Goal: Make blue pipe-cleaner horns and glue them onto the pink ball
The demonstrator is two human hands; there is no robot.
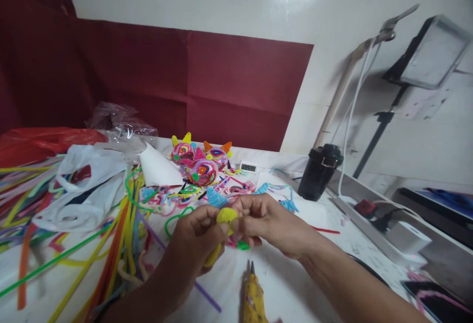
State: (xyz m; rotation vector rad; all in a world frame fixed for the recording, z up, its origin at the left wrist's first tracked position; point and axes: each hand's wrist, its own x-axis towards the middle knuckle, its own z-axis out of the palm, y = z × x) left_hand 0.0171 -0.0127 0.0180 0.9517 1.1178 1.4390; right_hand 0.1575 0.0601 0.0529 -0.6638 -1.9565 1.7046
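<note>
My left hand (192, 244) and my right hand (266, 222) meet over the white table (295, 283). Together they pinch a yellow pipe-cleaner coil (226, 217), a flat round spiral whose tail runs down through my left fist. A small green piece (243, 246) shows just below my right fingers. A light blue coiled piece (216, 197) lies right behind the coil. Further back stand three finished multicoloured coiled figures (201, 161) with yellow and orange spikes.
Several loose pipe cleaners (92, 244) in many colours spread over the left. A white plastic bag (86, 185), a glue gun tip (253, 293), a small digital timer (248, 167), a black jar (318, 171) and a lamp stand (380, 125) surround the work area.
</note>
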